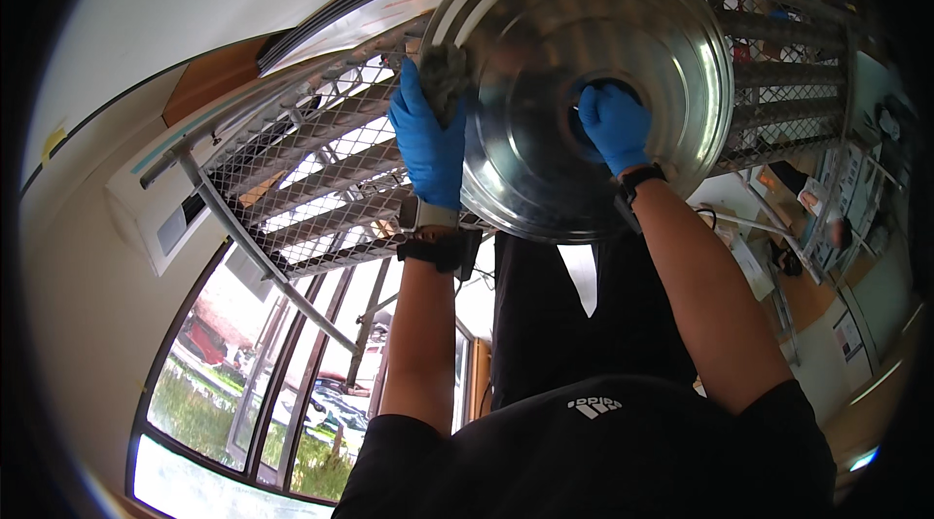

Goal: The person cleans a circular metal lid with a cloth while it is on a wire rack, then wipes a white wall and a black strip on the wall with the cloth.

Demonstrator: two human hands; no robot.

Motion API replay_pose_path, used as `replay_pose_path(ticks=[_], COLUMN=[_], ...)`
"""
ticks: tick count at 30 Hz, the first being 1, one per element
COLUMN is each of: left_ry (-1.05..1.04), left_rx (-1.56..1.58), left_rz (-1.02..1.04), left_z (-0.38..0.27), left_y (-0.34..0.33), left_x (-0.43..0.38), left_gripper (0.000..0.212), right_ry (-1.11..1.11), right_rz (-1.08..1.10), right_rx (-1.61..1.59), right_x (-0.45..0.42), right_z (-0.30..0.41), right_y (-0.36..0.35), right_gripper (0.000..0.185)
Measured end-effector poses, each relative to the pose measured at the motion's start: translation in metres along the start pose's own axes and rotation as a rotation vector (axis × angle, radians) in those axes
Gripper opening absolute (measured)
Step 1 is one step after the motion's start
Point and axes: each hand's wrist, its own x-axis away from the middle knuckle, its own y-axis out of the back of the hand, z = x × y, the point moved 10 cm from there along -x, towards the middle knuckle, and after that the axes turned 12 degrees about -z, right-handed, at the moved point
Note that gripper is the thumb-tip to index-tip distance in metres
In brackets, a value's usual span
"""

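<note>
A large round metal lid (533, 176) with concentric rings and a shiny surface is in front of me. My left hand (430, 147), in a blue glove, holds a dark grey wad, perhaps a cloth or scouring pad (444, 81), against the lid's left rim. Over the dark round centre of the lid is my right hand (616, 121), also blue-gloved, with its fingers curled at the middle; what they grip there is hidden. Both wrists carry dark bands.
Under the lid lies a scaffold platform of metal mesh and slats (328, 147), with a tubular rail (233, 227) at left. Stacked panels (357, 15) stand beyond it. Tall windows (211, 373) are at lower left. Far right, below the platform, a person (817, 198) is visible.
</note>
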Motion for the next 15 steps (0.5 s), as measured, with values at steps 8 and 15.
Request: replay_pose_path(ticks=[8,15], left_ry=[-0.179,-0.030], left_rx=[-0.393,-0.530], left_rz=[0.284,0.443], left_z=[-0.019,0.040], left_y=[-0.073,-0.015], left_x=[-0.081,0.065], left_gripper=[0.033,0.022], right_ry=[0.071,0.002], right_rz=[-0.094,0.031], right_rx=[-0.033,-0.037], right_x=[-0.003,-0.005], right_z=[0.014,0.008], right_y=[0.005,-0.001], right_gripper=[0.040,0.042])
